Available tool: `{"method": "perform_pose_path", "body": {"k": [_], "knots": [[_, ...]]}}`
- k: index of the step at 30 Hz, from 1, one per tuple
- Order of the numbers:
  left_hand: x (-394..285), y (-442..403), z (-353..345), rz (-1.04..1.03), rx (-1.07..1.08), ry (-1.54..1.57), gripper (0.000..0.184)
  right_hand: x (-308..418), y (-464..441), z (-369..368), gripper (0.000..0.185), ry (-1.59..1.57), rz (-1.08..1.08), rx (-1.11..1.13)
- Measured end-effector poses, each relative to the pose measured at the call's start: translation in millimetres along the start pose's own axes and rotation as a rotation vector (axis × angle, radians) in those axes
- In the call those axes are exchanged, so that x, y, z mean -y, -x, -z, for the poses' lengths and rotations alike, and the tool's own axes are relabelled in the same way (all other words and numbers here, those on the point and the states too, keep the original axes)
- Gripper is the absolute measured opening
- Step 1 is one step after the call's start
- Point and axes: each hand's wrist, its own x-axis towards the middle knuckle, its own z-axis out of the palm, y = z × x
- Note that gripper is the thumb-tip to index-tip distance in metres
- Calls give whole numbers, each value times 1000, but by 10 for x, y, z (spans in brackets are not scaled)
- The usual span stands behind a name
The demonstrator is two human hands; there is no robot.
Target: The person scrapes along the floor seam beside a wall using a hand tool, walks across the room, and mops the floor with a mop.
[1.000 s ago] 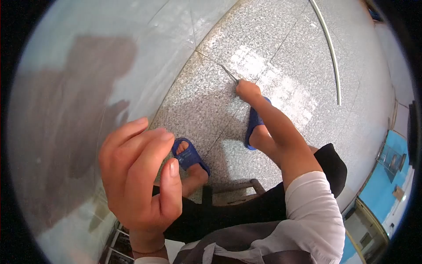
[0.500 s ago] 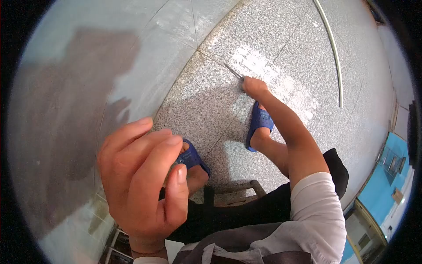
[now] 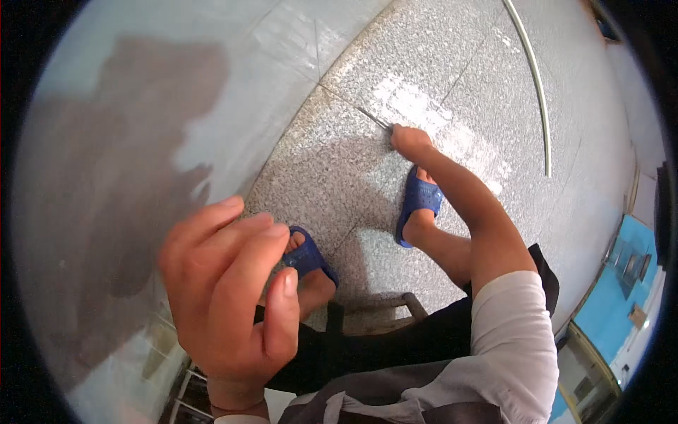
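Note:
My left hand (image 3: 229,290) is raised close to the camera, fingers loosely bent and the thumb apart from them. Nothing shows between those fingers. Farther off, my right hand (image 3: 411,141) reaches down to the speckled stone floor (image 3: 318,177), closed around a thin, pointed metal tool (image 3: 374,119). Its slim tip points up and left, near a joint line in the floor; whether it touches the stone I cannot tell. The grip hides the tool's handle. A patch of white residue (image 3: 409,102) lies just beyond this hand.
Blue slippers (image 3: 421,194) are on my feet, below my right hand. A long pale tube or strip (image 3: 538,92) lies along the right side. Beneath me is part of a wooden stool (image 3: 413,305). Grey flooring (image 3: 275,49) adjoins the stone at left, with a dark shadow across it.
The tool's tip has shifted slightly down and left, with my right hand still closed on it. My left hand keeps nearly the same pose. The shadow at left has changed shape.

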Motion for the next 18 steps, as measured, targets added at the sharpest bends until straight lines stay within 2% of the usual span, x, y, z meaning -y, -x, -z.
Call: {"method": "perform_pose_path", "body": {"k": [8, 11, 15, 18], "knots": [[-24, 44, -100, 27, 37, -47, 22, 775, -599, 89, 30, -87, 52, -63], [-28, 63, -72, 38, 27, -15, 22, 536, -375, 158, 31, -32, 69, 34], [-33, 63, 11, 16, 9, 1, 22, 172, -21, 81, 30, 25, 26, -7], [-33, 68, 13, 27, 10, 5, 23, 318, -203, 59, 28, 38, 17, 1]]}}
